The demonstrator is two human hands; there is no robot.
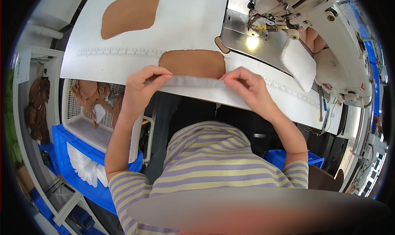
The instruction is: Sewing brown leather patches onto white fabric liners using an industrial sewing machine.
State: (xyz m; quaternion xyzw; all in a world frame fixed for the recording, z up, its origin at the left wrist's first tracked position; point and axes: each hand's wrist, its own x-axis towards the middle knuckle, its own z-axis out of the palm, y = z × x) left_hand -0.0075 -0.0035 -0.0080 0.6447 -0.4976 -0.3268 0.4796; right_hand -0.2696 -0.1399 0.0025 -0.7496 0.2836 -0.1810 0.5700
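A brown rounded panel [192, 63] lies near the front edge of the white table. Along its near side runs a pale grey strip [193, 81], which could be a folded-back edge or a separate piece. My left hand [145, 84] pinches the strip's left end between thumb and fingers. At the right end my right hand [247, 86] pinches it the same way. Both hands rest close to the table edge. To the right stands a white sewing machine [312, 12] with a shiny metal plate [263, 45] under its needle area.
Another brown piece [131, 13] lies at the far left of the white table [103, 66]. A white piece [299, 66] sits by the machine. Below the table's left side, a white basket [78, 130] holds brown scraps, above a blue crate [61, 152]. Small tools [321, 105] lie at the right.
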